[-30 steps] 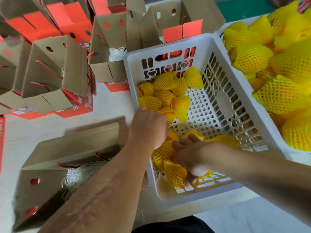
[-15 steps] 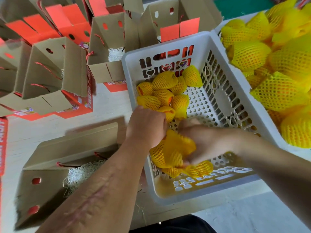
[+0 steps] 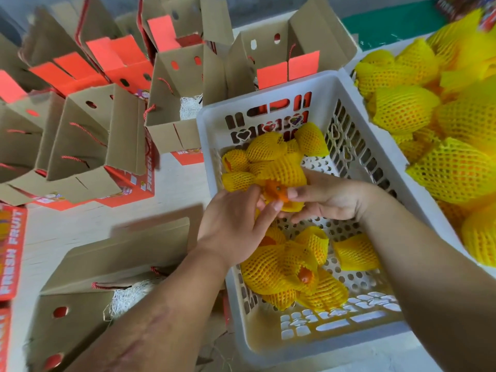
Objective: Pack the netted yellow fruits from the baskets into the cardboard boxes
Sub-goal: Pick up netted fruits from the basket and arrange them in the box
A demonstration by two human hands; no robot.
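Observation:
Over the white plastic basket (image 3: 300,345), my left hand (image 3: 236,224) and my right hand (image 3: 324,197) together hold one fruit in a yellow foam net (image 3: 288,171), its orange end showing between my fingers. More netted fruits lie at the basket's far end (image 3: 257,151) and several at its near end (image 3: 284,269). An open cardboard box (image 3: 88,277) with pale straw padding stands to the left of the basket, below my left forearm.
A second white basket (image 3: 442,130) heaped with larger netted fruits sits at the right. Several open cardboard boxes with red flaps and red cord handles (image 3: 94,135) crowd the table's left and far side. A red "FRESH FRUIT" box (image 3: 10,251) lies at the left edge.
Both hands came up from the basket's near end with one netted fruit and now hold it higher, over the basket's middle. The camera has moved closer.

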